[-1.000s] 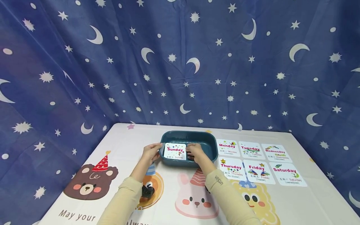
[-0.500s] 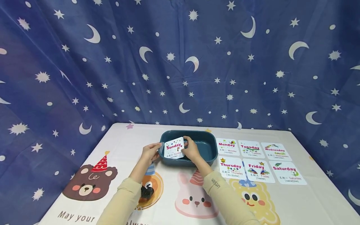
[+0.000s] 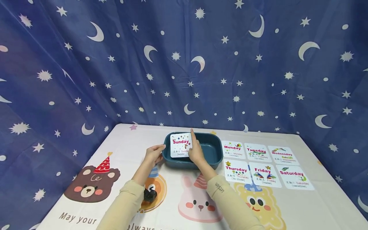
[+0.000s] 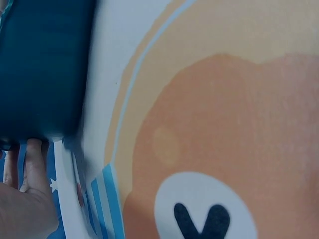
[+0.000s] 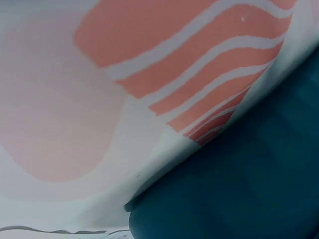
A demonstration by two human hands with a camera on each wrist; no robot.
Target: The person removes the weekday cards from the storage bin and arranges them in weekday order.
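A dark teal plastic box (image 3: 211, 149) stands near the back of the table, in the middle of the head view. My left hand (image 3: 153, 155) holds its left end, with fingers (image 4: 35, 162) against the outer wall in the left wrist view. Over the box's left part, my right hand (image 3: 196, 150) pinches the right edge of a white Sunday card (image 3: 180, 146), index finger pointing up along that edge. The card is raised and faces me. The right wrist view shows the box's side wall (image 5: 239, 184) but not the hand.
Right of the box lie two rows of weekday cards: Monday (image 3: 233, 150), Tuesday (image 3: 256, 152) and Wednesday (image 3: 283, 155) behind, Thursday (image 3: 237, 171), Friday (image 3: 264, 174) and Saturday (image 3: 295, 177) in front. A small black object (image 3: 150, 194) shows beside the left sleeve. A starry blue curtain (image 3: 184, 64) hangs behind.
The Sunday card, lying in the box's left part a second ago, has been lifted out by my right hand, first tilted and now raised level. The left hand has stayed at the box's end.
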